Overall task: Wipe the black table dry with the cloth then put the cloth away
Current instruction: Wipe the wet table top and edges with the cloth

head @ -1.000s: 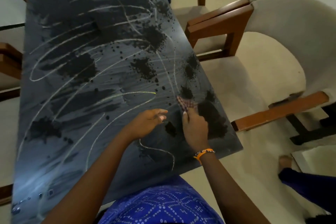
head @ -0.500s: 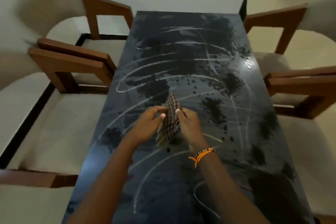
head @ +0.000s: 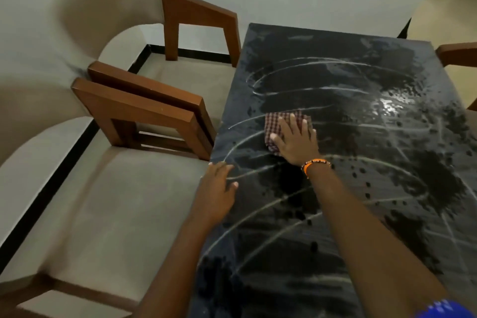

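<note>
The black table point(head: 348, 214) is streaked with curved wet lines, droplets and dark patches. A red-and-white checked cloth point(head: 277, 121) lies flat on its left half. My right hand point(head: 296, 141), with an orange bead bracelet at the wrist, presses on the cloth with fingers spread; the palm covers much of the cloth. My left hand point(head: 215, 190) rests at the table's left edge, fingers loosely apart, holding nothing.
Two beige upholstered chairs with brown wooden arms point(head: 144, 111) stand tight against the table's left side. Another wooden chair arm point(head: 458, 54) shows at the far right. A white wall with black skirting lies beyond.
The cloth, held up between both hands half a second ago, now lies flat under my right hand. My left hand let go and moved to the table's left edge. The view swung left.
</note>
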Available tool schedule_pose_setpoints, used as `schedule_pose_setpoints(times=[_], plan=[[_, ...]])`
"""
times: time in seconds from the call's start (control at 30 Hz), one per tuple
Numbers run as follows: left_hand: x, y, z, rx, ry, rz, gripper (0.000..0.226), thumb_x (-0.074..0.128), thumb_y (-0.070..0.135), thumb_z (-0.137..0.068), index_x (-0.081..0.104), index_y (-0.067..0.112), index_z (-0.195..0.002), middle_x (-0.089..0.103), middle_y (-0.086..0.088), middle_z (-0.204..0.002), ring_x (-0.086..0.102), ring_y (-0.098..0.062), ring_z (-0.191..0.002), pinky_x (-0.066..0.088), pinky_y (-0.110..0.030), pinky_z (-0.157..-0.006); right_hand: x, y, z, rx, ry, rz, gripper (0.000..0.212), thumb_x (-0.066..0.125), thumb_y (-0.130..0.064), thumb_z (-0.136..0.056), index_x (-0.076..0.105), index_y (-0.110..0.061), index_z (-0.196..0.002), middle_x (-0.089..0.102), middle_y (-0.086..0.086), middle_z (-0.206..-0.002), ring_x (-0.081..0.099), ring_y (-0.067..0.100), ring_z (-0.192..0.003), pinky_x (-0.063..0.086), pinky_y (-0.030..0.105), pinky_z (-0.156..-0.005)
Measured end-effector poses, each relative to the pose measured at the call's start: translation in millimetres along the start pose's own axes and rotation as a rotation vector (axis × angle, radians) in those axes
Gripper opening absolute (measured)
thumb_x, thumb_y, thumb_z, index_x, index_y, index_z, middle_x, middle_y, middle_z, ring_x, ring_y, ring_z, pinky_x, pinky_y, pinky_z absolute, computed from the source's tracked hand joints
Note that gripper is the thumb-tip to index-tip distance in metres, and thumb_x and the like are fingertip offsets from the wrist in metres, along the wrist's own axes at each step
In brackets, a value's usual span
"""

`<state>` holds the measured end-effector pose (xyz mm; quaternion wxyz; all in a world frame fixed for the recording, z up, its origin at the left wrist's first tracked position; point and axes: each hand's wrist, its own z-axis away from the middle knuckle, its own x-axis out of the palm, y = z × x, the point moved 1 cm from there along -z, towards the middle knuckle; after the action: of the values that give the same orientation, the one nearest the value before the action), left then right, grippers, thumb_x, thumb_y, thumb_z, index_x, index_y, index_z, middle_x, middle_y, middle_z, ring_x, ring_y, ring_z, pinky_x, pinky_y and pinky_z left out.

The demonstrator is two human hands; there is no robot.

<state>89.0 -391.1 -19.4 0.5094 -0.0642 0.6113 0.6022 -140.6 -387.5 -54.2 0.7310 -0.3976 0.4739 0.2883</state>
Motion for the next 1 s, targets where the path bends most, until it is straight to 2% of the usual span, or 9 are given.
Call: schedule_pose_setpoints(times=[0.07, 0.13, 0.23, 0.33, 0.47, 0.67, 0.8, 0.9, 1.0], plan=[[1, -20, -7, -0.056, 0.035, 0.003, 0.055, 0.052, 0.016, -0.091, 0.032, 0.008, -0.141, 0.026, -0.011, -0.153, 0.017, -0.024, -0.144, 0.016, -0.035, -0.118, 27, -5, -8, 0.039, 0.133, 0.066, 0.068, 0.021, -0.062, -0.089, 0.015, -0.030, -0.148, 0.005, 0.009, -0.159, 0.002, 0.037, -0.145, 0.001, 0.056, -0.114], [3, -34, -13, -0.092, 0.080, 0.039, 0.061, 0.052, 0.016, -0.091, 0.023, 0.009, -0.145, 0.021, -0.010, -0.155, 0.018, -0.022, -0.143, 0.016, -0.032, -0.117, 37, -32, -19, 0.048, 0.207, 0.062, 0.072, 0.024, -0.067, -0.085, 0.017, -0.032, -0.147, 0.007, 0.011, -0.158, 0.003, 0.039, -0.144, -0.001, 0.057, -0.113], [4, -43, -20, -0.098, 0.073, 0.053, 0.067, 0.053, 0.017, -0.091, 0.017, 0.010, -0.147, 0.019, -0.007, -0.156, 0.019, -0.020, -0.143, 0.016, -0.030, -0.115, 48, -82, -41, -0.086, 0.183, 0.086, 0.068, 0.037, -0.061, -0.089, 0.014, -0.035, -0.147, 0.004, 0.010, -0.159, 0.000, 0.039, -0.144, -0.003, 0.057, -0.113], [6, -38, -27, -0.055, 0.062, 0.059, 0.069, 0.053, 0.018, -0.091, 0.014, 0.011, -0.147, 0.018, -0.007, -0.156, 0.019, -0.020, -0.143, 0.018, -0.032, -0.117, 60, -111, -47, -0.255, 0.163, 0.072, 0.065, 0.043, -0.055, -0.087, 0.023, -0.035, -0.146, 0.011, 0.008, -0.158, 0.004, 0.037, -0.144, 0.000, 0.057, -0.113], [16, -24, -37, -0.056, 0.021, -0.029, 0.080, 0.056, 0.029, -0.090, 0.004, 0.010, -0.148, 0.006, -0.008, -0.158, 0.006, -0.021, -0.146, 0.013, -0.037, -0.119, 53, -84, -42, -0.379, 0.163, 0.129, 0.064, 0.023, -0.058, -0.082, 0.031, -0.036, -0.142, 0.024, 0.002, -0.155, 0.017, 0.032, -0.143, 0.012, 0.052, -0.114], [26, -16, -38, -0.097, 0.040, -0.145, 0.097, 0.057, 0.048, -0.084, -0.005, 0.010, -0.148, -0.004, -0.008, -0.158, -0.001, -0.023, -0.146, 0.009, -0.036, -0.118, 13, 58, -35, -0.001, 0.305, 0.169, 0.066, 0.024, -0.058, -0.080, 0.032, -0.037, -0.142, 0.029, 0.002, -0.154, 0.024, 0.034, -0.141, 0.018, 0.051, -0.112], [27, -18, -37, -0.087, 0.058, -0.166, 0.107, 0.059, 0.056, -0.078, -0.008, 0.010, -0.147, -0.002, -0.008, -0.158, 0.001, -0.023, -0.146, 0.012, -0.035, -0.117, -13, 140, -7, 0.325, 0.324, 0.102, 0.068, 0.026, -0.057, -0.081, 0.025, -0.034, -0.145, 0.018, 0.006, -0.157, 0.013, 0.036, -0.143, 0.009, 0.054, -0.115], [31, -17, -38, -0.084, 0.041, -0.293, 0.111, 0.056, 0.062, -0.076, -0.013, 0.009, -0.146, -0.007, -0.009, -0.158, -0.003, -0.028, -0.146, 0.012, -0.038, -0.117, -7, 127, -7, 0.468, 0.364, 0.023, 0.066, 0.028, -0.054, -0.085, 0.023, -0.031, -0.147, 0.014, 0.008, -0.158, 0.007, 0.038, -0.144, 0.005, 0.057, -0.115], [36, -15, -39, -0.091, 0.065, -0.367, 0.110, 0.050, 0.064, -0.077, -0.015, 0.007, -0.146, -0.010, -0.010, -0.158, -0.004, -0.030, -0.145, 0.012, -0.039, -0.117, 7, 78, -20, 0.373, 0.366, 0.049, 0.063, 0.029, -0.052, -0.087, 0.021, -0.032, -0.147, 0.013, 0.008, -0.158, 0.006, 0.038, -0.144, 0.003, 0.057, -0.113]])
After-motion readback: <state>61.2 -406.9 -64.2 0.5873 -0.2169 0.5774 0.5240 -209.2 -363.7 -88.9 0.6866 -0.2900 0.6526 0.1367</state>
